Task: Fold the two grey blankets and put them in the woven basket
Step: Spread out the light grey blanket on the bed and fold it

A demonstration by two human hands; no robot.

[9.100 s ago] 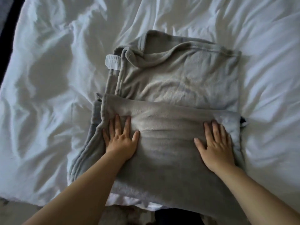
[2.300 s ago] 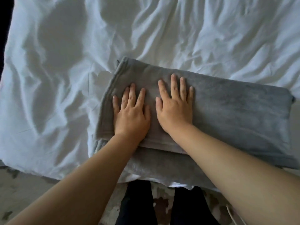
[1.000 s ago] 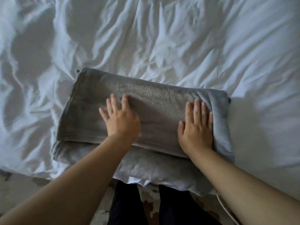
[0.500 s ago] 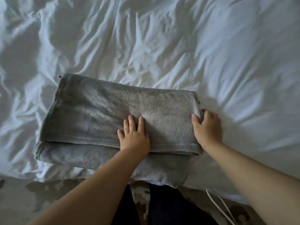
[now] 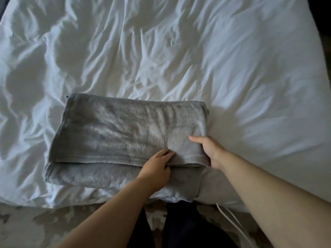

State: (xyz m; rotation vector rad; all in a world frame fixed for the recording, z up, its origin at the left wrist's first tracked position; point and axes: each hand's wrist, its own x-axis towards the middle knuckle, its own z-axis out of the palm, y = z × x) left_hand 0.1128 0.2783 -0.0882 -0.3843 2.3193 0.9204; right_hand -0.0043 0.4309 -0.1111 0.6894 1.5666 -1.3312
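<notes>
Two hands hold the folded grey blanket (image 5: 116,133), which lies on the white duvet (image 5: 179,59) toward 7 o'clock of our view, near the bed's edge. Our left hand (image 5: 157,165) pinches the upper fold's near hem at the blanket's 5 o'clock, fingers curled round it. Our right hand (image 5: 213,151) grips its 4 o'clock end, thumb on top, the other fingers hidden underneath.

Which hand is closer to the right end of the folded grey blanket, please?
Right. The right hand grips the grey blanket at that end; the left hand holds its near edge, further inward.
</notes>
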